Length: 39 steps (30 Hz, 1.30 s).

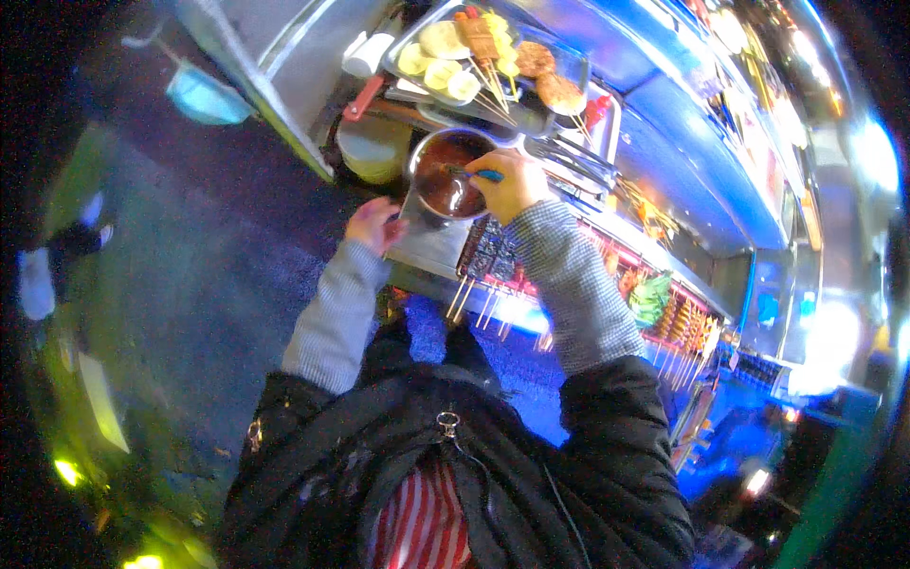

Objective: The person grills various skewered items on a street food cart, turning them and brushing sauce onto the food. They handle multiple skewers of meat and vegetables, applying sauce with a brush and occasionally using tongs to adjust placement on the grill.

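A round pot (419, 153) of glossy red-brown sauce (444, 188) sits on the metal counter in front of me. My right hand (513, 186) is over the pot's right side, its fingers closed on a utensil with a blue handle (488, 175). The utensil's far end reaches the sauce; whether it is a brush or a spoon is not clear. My left hand (375, 224) is at the left edge of the metal counter (430, 245), fingers curled. Blur hides whether it grips that edge.
Beyond the pot stands a tray (522, 128) of skewered food and round patties. A red-handled tool (364, 98) and a pale container (375, 146) are left of it. Black tongs (579, 160) lie right of the pot. Rows of skewers (682, 320) jut over the counter's near edge.
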Tool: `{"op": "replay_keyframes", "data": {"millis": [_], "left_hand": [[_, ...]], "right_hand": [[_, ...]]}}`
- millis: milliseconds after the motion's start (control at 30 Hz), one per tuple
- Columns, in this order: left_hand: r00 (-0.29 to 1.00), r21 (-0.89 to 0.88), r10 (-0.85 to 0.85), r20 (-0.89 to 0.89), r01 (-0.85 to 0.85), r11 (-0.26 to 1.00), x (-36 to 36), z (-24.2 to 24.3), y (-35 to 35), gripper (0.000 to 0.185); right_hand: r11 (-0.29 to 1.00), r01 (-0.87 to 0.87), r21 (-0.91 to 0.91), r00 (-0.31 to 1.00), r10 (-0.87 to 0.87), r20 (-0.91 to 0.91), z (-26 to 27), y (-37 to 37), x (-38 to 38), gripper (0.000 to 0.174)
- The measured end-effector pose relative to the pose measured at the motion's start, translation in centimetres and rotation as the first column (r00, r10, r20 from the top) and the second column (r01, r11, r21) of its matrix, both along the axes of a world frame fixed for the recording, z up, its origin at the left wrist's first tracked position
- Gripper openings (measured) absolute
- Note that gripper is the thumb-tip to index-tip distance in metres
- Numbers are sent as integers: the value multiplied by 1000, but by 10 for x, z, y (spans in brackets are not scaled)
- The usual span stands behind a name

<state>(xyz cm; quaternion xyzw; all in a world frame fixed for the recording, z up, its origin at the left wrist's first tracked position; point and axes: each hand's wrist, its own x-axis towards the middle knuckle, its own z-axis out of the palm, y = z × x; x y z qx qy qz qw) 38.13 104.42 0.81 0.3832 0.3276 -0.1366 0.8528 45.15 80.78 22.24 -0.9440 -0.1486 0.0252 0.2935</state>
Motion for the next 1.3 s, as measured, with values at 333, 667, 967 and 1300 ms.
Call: {"op": "replay_keyframes", "data": {"millis": [333,667,967,1300], "left_hand": [[941,311,-225,-254,300,902,-226,-133,6,20],[811,232,-584,-24,573,786,-279,-61,-334,56],[771,86,-633,-72,637,766,-213,-25,-403,31],[851,-20,-522,-65,521,853,-217,-69,-416,9]], "right_hand": [[-808,447,383,659,8,-752,-79,-92,-63,16],[-637,472,610,791,0,-611,-42,-363,-166,16],[416,720,556,694,-461,-553,-70,-396,-177,15],[991,97,-94,957,-67,281,-93,-351,-179,14]]}}
